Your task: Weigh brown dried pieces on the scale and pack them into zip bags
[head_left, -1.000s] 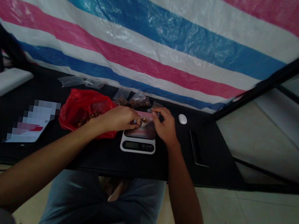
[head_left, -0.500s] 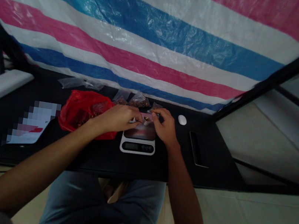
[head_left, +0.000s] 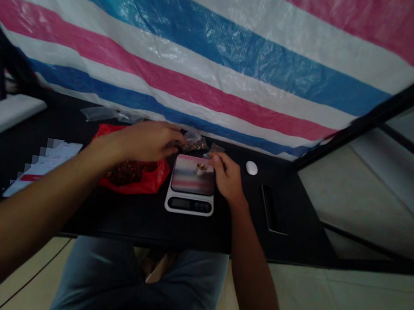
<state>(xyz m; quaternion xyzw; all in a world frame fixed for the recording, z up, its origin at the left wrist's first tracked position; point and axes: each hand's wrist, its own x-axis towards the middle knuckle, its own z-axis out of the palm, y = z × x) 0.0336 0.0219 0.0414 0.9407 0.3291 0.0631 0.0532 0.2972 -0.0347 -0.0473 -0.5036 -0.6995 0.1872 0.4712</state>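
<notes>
My left hand (head_left: 156,141) is above the far side of the red plastic bag (head_left: 159,179), its fingers loosely bent and apart, close to the clear bags behind the scale. Small brown pieces (head_left: 126,171) fill the red bag. On the plate of the white kitchen scale (head_left: 188,208) is a small pale metal cup (head_left: 200,170) with brownish bits in it. At the cup's right side, my right hand (head_left: 227,176) is closed in a pinch that appears to hold it; the exact grip point is too small to make out.
Small clear bags with brown contents (head_left: 194,143) lie behind the scale, and flat clear bags (head_left: 106,114) farther left. A white mouse (head_left: 251,168) and a dark phone (head_left: 273,209) are on the right. A partly blurred sheet or screen (head_left: 39,171) and a white box (head_left: 6,113) are left.
My left hand has left the cup and moved left and away from me, over the red bag. The brown pieces show more. My right hand has stayed beside the cup.
</notes>
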